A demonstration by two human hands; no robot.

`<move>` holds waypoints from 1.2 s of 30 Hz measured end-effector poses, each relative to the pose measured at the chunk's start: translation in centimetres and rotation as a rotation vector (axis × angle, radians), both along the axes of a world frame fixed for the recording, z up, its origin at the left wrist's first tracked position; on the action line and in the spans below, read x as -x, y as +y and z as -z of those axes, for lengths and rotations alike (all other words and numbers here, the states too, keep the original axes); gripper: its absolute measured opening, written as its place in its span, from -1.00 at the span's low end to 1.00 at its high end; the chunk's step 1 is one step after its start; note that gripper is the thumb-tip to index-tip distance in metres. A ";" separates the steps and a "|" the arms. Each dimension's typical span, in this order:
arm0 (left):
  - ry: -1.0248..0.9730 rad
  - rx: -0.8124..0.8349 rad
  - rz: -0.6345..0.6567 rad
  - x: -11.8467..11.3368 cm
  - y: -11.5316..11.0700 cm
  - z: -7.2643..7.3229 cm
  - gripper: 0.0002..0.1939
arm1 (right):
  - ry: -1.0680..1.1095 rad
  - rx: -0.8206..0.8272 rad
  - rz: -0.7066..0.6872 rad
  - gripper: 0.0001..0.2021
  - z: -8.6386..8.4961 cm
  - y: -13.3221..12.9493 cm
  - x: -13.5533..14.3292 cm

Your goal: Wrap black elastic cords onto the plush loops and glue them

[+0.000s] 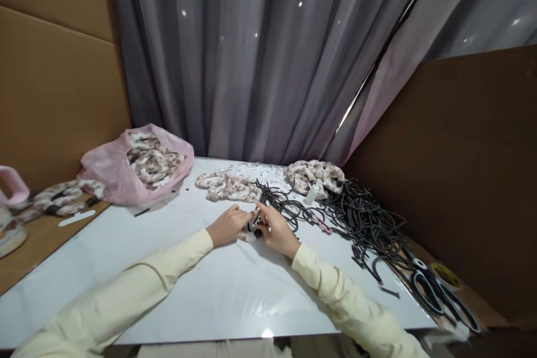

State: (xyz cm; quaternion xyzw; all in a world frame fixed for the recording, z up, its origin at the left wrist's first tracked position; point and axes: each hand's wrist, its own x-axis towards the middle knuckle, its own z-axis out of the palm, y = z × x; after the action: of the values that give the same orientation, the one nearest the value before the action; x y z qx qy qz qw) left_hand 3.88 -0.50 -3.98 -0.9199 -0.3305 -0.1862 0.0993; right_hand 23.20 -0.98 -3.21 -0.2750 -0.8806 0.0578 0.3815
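In the head view, the left hand (229,225) and right hand (277,229) are pinching a black cord (257,216) between them over the bench (201,302). Tangled cords (364,212) are crowding the right beside scissors (445,293); fluffy loops (230,189) are lying just beyond, and a pink bag (112,168) is standing left.

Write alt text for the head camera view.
A left hand and right hand handle black cord over a white table. Beyond lie fluffy loops; a pink bag sits at left, a cord pile and scissors at right.
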 end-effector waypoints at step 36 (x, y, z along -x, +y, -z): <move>0.036 0.238 -0.024 -0.1 4.7 -3.4 -0.91 | -0.039 0.021 -0.032 -0.73 -0.4 -1.1 -0.1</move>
State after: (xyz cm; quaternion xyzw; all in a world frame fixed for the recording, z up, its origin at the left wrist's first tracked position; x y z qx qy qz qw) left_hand 3.96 4.22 -0.54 -0.9244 -0.3594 -0.1279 -0.0022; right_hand 23.29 -2.03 -2.81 -0.2659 -0.8915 0.0677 0.3605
